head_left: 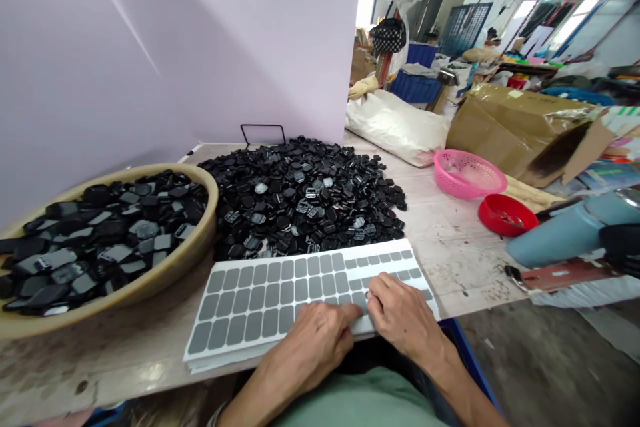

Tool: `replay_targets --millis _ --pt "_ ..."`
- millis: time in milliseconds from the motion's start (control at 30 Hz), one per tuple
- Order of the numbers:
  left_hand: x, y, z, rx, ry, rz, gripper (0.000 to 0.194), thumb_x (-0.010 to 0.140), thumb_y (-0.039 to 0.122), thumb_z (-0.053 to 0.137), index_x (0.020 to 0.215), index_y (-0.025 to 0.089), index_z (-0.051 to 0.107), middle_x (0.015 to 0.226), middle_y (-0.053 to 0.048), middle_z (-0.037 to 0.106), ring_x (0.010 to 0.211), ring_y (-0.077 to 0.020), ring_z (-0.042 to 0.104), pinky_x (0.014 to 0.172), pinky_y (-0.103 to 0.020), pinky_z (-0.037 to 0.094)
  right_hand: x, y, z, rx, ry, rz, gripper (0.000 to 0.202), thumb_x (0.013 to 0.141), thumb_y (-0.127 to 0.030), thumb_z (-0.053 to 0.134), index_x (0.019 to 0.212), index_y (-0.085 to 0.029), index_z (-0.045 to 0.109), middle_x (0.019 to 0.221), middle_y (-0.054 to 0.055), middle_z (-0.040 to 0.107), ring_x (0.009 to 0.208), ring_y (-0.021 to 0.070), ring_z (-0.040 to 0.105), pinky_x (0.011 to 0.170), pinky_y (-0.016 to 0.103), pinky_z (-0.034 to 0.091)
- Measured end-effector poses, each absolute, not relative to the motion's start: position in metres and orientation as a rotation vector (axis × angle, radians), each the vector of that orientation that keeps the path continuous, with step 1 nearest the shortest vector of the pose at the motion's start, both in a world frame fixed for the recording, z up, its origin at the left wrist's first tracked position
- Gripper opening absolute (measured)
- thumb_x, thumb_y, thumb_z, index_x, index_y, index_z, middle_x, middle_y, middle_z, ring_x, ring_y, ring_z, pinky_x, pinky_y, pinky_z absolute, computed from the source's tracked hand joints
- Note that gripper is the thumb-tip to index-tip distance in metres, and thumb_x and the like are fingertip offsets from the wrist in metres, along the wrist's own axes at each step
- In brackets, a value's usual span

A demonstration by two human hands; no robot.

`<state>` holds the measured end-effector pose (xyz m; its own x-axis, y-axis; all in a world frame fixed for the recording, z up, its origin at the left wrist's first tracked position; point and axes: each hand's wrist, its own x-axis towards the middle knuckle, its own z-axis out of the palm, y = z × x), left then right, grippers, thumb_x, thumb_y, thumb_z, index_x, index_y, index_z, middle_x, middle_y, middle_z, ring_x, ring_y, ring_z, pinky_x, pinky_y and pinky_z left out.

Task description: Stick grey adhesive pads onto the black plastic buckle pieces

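Here, 2 hands (320, 337) (403, 317), touching sticker sheet (255, 300)

Forearms (273, 383) bare, converging; left hand (321, 333) palm-down, index finger (352, 311) extended; right hand (403, 313) close beside, fingers (376, 299) curled.

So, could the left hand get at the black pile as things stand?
Probably yes: only the flat sheets lie between the left hand and the pile, and nothing tall stands in the way.

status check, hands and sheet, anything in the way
Left hand and right hand together at grey-patched sheet, right half. Sheet lying flat. Black pieces heaped behind sheet, clear of hands.
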<state>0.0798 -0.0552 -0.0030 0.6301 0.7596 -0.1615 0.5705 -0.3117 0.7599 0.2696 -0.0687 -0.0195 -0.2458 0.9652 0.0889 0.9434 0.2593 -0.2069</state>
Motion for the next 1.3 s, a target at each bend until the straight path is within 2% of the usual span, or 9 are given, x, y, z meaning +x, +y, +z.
replay_targets --millis 167,300,467,633,767,833,1000,1133,1300 --pt "0.081 -0.055 0.005 2.313 1.026 0.108 0.029 0.078 0.010 0.043 0.095 0.023 0.062 0.067 -0.002 0.064 0.062 -0.0189 0.058 0.058 -0.027 0.032 0.269 -0.067 -0.020 -1.778 -2.301 0.252 0.013 0.089 -0.021 0.041 0.078 -0.021 0.047 0.078 0.000 0.055 0.069 0.0164 0.052 0.060 0.029 0.030" --pt "0.082 -0.058 0.004 2.322 1.032 0.100 0.028 0.078 0.012 0.045 0.097 0.023 0.063 0.067 -0.002 0.064 0.059 -0.0183 0.058 0.057 -0.027 0.033 0.275 -0.059 -0.020 -1.631 -2.095 0.625 0.016 0.087 -0.024 0.044 0.072 -0.021 0.045 0.071 -0.002 0.051 0.065 0.0143 0.049 0.060 0.026 0.032" --pt "0.055 -0.046 0.015 2.065 1.091 0.269 0.026 0.085 0.021 0.045 0.101 0.023 0.065 0.071 0.001 0.066 0.062 -0.0151 0.059 0.053 -0.021 0.038 0.286 -0.052 -0.020 -1.474 -1.669 0.981 0.024 0.086 -0.039 0.047 0.070 -0.021 0.049 0.061 -0.003 0.043 0.058 0.0138 0.041 0.053 0.025 0.033" --pt "-0.024 -0.013 0.062 2.021 1.876 0.806 0.034 0.089 0.033 0.043 0.116 0.021 0.060 0.102 -0.006 0.068 0.084 -0.0200 0.063 0.075 -0.030 0.048 0.296 -0.055 -0.026 -1.541 -1.332 1.012 0.028 0.078 -0.047 0.056 0.080 -0.020 0.062 0.064 -0.002 0.052 0.056 0.0135 0.044 0.049 0.024 0.033" --pt "-0.066 0.006 0.088 2.208 2.675 0.817 0.038 0.089 0.033 0.042 0.116 0.013 0.059 0.113 -0.018 0.061 0.108 -0.0345 0.052 0.090 -0.047 0.041 0.297 -0.056 -0.031 -1.583 -1.221 1.094 0.034 0.076 -0.053 0.057 0.082 -0.020 0.064 0.059 -0.003 0.050 0.048 0.0111 0.038 0.043 0.022 0.027" --pt "-0.064 0.013 0.083 2.251 2.608 0.823 0.037 0.089 0.033 0.043 0.116 0.012 0.059 0.114 -0.018 0.060 0.110 -0.0336 0.050 0.093 -0.046 0.039 0.295 -0.055 -0.032 -1.571 -1.197 1.120 0.037 0.075 -0.055 0.057 0.083 -0.020 0.064 0.059 -0.003 0.050 0.047 0.0105 0.036 0.042 0.022 0.024" --pt "-0.018 0.033 0.027 2.140 1.902 0.479 0.027 0.088 0.030 0.047 0.109 0.019 0.059 0.096 -0.008 0.065 0.089 -0.0222 0.059 0.080 -0.032 0.043 0.292 -0.055 -0.030 -1.557 -1.186 1.151 0.036 0.075 -0.054 0.058 0.084 -0.020 0.063 0.060 -0.003 0.047 0.048 0.0098 0.032 0.042 0.022 0.022" --pt "0.006 0.044 -0.010 2.128 1.783 0.428 0.016 0.079 0.018 0.057 0.094 0.019 0.062 0.087 -0.006 0.062 0.082 -0.0216 0.059 0.075 -0.031 0.041 0.295 -0.060 -0.032 -1.598 -1.177 1.156 0.036 0.073 -0.054 0.060 0.083 -0.020 0.064 0.058 -0.003 0.044 0.049 0.0103 0.032 0.043 0.022 0.023" --pt "0.004 0.047 -0.014 2.000 1.754 0.572 0.010 0.075 0.014 0.057 0.082 0.020 0.056 0.083 -0.002 0.058 0.082 -0.0193 0.056 0.075 -0.030 0.038 0.298 -0.064 -0.041 -1.626 -1.150 1.139 0.037 0.072 -0.055 0.062 0.088 -0.022 0.065 0.056 -0.003 0.046 0.049 0.0111 0.036 0.042 0.022 0.026"
